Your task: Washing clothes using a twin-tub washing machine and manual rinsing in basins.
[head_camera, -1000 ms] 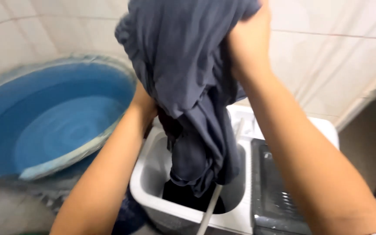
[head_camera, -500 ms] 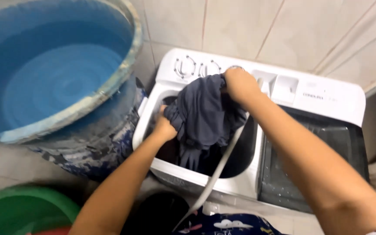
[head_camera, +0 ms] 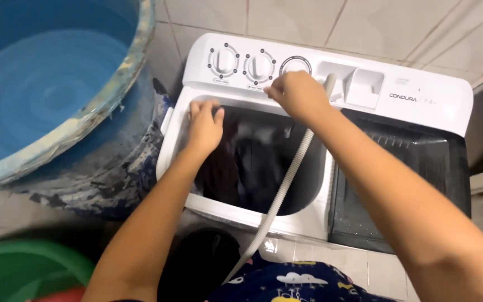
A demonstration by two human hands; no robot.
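Foreground: a dark patterned garment (head_camera: 297, 282) and a green basin (head_camera: 23, 268) at the frame's bottom edge.
Hose: a pale corrugated hose (head_camera: 286, 184) crosses the wash tub (head_camera: 258, 162) diagonally.
Laundry: dark clothes (head_camera: 241, 162) lie inside the tub of the white twin-tub washing machine (head_camera: 420, 100).
Left hand: left hand (head_camera: 205, 126) rests on the tub's rim, fingers spread, clamped on nothing.
Right hand: right hand (head_camera: 294, 95) hovers at the control panel, fingers curled; whether it pinches anything cannot be told.
Controls: 3 dials (head_camera: 258, 64) line the panel.
Beyond: a large blue water barrel (head_camera: 46, 84) stands to the left.
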